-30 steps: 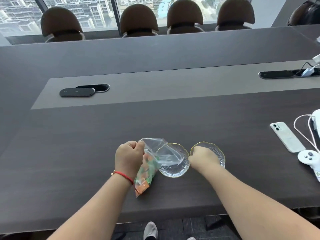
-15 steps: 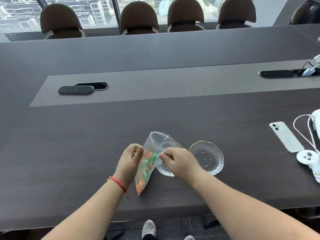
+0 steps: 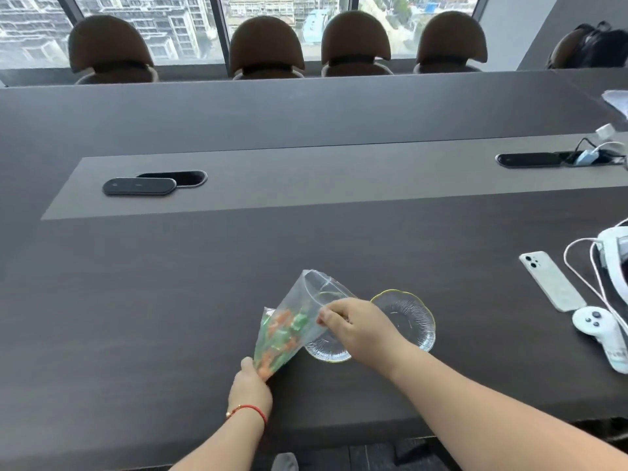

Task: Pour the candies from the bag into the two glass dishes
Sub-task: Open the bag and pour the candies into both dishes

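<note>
A clear plastic bag (image 3: pixel 299 317) with orange and green candies (image 3: pixel 280 338) stands tilted above the dark table, its open mouth up and to the right. My left hand (image 3: pixel 251 382) pinches the bag's bottom corner. My right hand (image 3: pixel 356 328) grips the bag's side near the mouth. Two gold-rimmed glass dishes sit side by side: the left dish (image 3: pixel 328 350) lies partly hidden under the bag and my right hand, the right dish (image 3: pixel 406 319) shows empty.
A white phone (image 3: pixel 548 285), a white controller (image 3: pixel 599 329), a headset with cables (image 3: pixel 611 256) lie at the right. Black cable hatches (image 3: pixel 141 185) sit on the grey centre strip. Several chairs (image 3: pixel 266 49) line the far side. The table's front edge (image 3: pixel 339 433) is near.
My left hand slid down from the bag's side to its bottom corner. The bag has risen and tipped its mouth further up over the left dish. My right hand keeps its hold.
</note>
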